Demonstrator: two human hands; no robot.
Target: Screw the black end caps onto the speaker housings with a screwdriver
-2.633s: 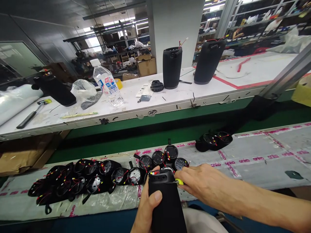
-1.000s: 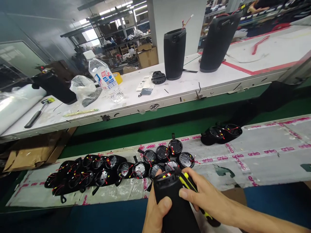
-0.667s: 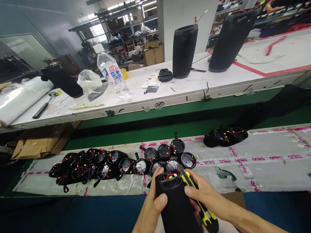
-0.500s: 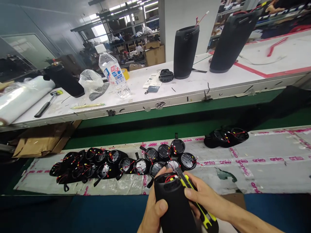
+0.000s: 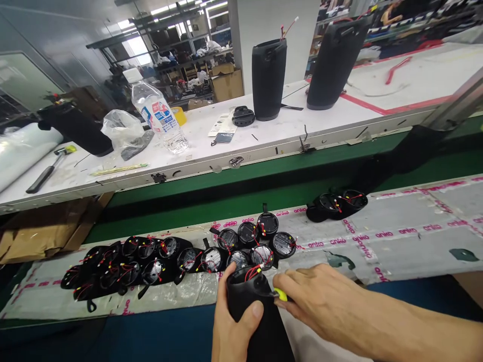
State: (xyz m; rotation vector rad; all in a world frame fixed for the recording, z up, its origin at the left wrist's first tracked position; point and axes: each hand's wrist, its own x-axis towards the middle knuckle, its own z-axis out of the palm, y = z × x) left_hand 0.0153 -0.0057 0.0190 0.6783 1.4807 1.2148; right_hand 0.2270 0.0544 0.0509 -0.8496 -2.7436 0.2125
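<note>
Upright in front of me is a black cylindrical speaker body [image 5: 260, 327], its open top showing red wires and small connectors. My left hand [image 5: 236, 322] wraps around its left side, thumb across the front. A black-and-yellow utility knife [image 5: 279, 294] is gripped in my right hand [image 5: 313, 296], whose fingers hide most of the handle. Its dark tip touches the upper right rim of the speaker body. Just beyond, several similar speaker bodies [image 5: 212, 259] stand with wired open ends facing up.
Two more speaker bodies [image 5: 355, 200] stand on the taped grey-covered surface [image 5: 407, 251] at right. A raised white bench [image 5: 204, 151] crosses behind, carrying a water bottle [image 5: 160, 118], a hammer [image 5: 47, 173], a plastic bag [image 5: 121, 129] and tall black speakers [image 5: 269, 80].
My right hand has turned over the knife, bringing its tip to the speaker rim and covering the handle. My left hand still holds the speaker body. The view has shifted right.
</note>
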